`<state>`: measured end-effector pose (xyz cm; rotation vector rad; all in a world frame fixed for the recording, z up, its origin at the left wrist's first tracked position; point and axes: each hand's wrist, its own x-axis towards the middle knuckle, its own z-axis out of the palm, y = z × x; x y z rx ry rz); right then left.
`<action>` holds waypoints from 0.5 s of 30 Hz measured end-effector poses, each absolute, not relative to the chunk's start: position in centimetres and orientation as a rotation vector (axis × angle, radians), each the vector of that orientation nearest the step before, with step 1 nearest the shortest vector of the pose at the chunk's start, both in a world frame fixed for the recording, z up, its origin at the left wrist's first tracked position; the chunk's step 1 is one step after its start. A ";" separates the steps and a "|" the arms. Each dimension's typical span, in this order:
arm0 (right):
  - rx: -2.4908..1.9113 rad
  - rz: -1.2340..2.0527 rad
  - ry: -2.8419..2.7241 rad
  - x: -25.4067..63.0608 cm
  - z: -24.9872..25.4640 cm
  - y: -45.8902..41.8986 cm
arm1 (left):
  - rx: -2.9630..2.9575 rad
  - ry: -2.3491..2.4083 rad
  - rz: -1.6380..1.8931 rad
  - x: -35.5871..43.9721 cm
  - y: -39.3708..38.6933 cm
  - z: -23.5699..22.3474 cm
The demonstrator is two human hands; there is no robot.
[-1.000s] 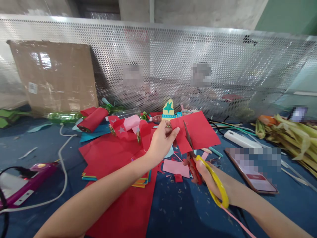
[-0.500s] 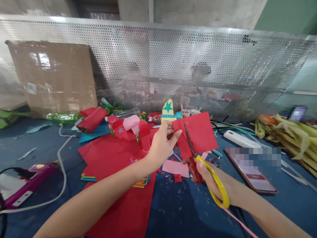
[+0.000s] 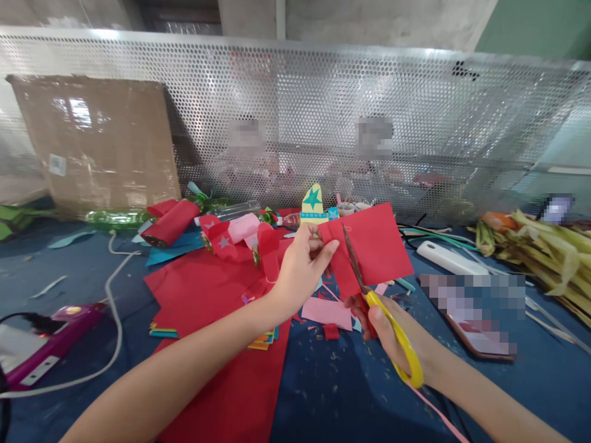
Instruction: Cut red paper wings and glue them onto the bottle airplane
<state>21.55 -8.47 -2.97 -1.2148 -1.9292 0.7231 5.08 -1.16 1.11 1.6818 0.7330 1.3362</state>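
My left hand pinches the left edge of a red paper sheet and holds it up above the blue table. My right hand grips scissors with a red and a yellow handle. The blades point up into the sheet and sit inside a cut that runs up from its lower edge. Big red sheets lie flat under my left forearm. Pink paper scraps lie on the table just below the held sheet.
A phone lies right of my right hand, with a white device and cables behind it. Green stalks lie far right. A purple tool with a cord sits left. Cardboard leans on a perforated metal screen; two people sit behind it.
The scissors have worked a little further up into the red sheet, and the sheet has tilted slightly. My right hand shifted a little up and left.
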 end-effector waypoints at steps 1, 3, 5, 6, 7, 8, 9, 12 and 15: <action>-1.208 0.726 -1.927 21.5 -3.1 -8.4 | 1.676 0.730 1.335 5.1 -1.2 1.1; -1.199 0.722 -1.932 21.5 -3.0 -8.3 | 1.662 0.721 1.336 5.1 -1.2 1.2; -1.200 0.723 -1.935 21.4 -2.8 -8.3 | 1.647 0.718 1.342 5.2 -1.3 1.2; -1.204 0.722 -1.934 21.4 -2.6 -8.4 | 1.641 0.717 1.344 5.2 -1.3 1.2; -1.207 0.723 -1.936 21.3 -2.4 -8.5 | 1.637 0.714 1.343 5.2 -1.4 1.3; -1.211 0.725 -1.939 21.3 -2.2 -8.5 | 1.632 0.713 1.340 5.2 -1.4 1.3; -1.214 0.724 -1.941 21.3 -2.1 -8.6 | 1.629 0.713 1.336 5.3 -1.5 1.3; -1.224 0.717 -1.949 21.2 -1.9 -8.8 | 1.622 0.717 1.329 5.3 -1.7 1.4; -1.233 0.695 -1.952 21.2 -2.0 -8.9 | 1.617 0.718 1.332 5.2 -1.7 1.5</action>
